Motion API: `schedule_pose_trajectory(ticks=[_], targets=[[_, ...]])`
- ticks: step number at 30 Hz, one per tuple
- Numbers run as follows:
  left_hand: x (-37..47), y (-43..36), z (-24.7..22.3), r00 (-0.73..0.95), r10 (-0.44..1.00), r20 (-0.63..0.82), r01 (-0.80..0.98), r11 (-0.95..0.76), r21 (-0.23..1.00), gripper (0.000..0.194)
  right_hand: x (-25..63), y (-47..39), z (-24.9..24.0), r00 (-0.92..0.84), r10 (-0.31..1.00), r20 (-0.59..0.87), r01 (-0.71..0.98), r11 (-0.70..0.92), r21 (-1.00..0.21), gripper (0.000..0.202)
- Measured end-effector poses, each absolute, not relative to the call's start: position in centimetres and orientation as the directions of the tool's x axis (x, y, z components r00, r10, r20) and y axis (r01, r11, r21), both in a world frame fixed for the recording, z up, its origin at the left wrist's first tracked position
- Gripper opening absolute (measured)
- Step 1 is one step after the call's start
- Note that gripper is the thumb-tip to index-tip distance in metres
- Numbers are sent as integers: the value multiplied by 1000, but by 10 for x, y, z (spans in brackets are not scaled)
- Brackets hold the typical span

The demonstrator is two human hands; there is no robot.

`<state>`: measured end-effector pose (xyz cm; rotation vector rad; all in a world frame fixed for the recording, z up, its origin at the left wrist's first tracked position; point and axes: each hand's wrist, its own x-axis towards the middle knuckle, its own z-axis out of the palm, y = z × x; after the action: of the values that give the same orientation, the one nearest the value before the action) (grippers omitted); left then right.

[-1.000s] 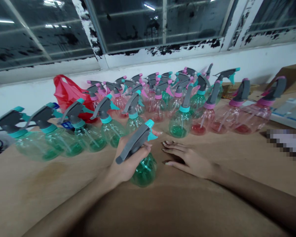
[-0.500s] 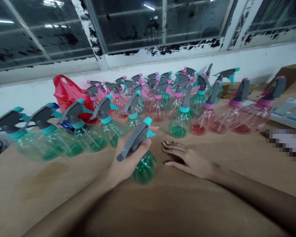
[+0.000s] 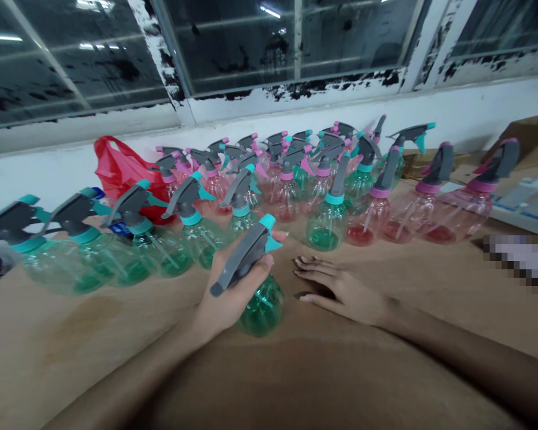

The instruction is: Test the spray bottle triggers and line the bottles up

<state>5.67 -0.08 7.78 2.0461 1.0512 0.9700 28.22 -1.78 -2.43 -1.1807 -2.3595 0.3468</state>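
Observation:
My left hand [image 3: 233,292] is wrapped round the neck of a green spray bottle [image 3: 263,307] with a grey and turquoise trigger head. The bottle stands upright on the brown table [image 3: 269,382], its nozzle end pointing away from me; my palm hides its collar. To its right, my right hand [image 3: 341,289] rests on the tabletop, fingers stretched out and holding nothing. Just beyond those fingertips stands another green spray bottle [image 3: 327,230] with a turquoise collar. A pink spray bottle [image 3: 368,221] is beside that one.
Several green bottles [image 3: 130,263] line the left side. Behind them crowd pink and green bottles [image 3: 287,200]. A red plastic bag [image 3: 121,170] lies near the wall. At right are a cardboard box [image 3: 531,140], a white tray [image 3: 524,215] and a blurred-out item [image 3: 524,260].
Almost nothing differs. The view has shifted very slightly; both hands and the held spray bottle keep their places.

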Motion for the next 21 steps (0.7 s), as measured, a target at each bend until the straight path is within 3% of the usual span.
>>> schedule_pose_trajectory(ticks=[13,21], targets=[[52,3,71,403,865,298,362,-450,817,30,280,-23,-19,-478,809,343,623,587,-516,50],[70,4,76,356,864,355,352,-476,806,20,273,-39,16,-373,861,346,611,508,-607,52]])
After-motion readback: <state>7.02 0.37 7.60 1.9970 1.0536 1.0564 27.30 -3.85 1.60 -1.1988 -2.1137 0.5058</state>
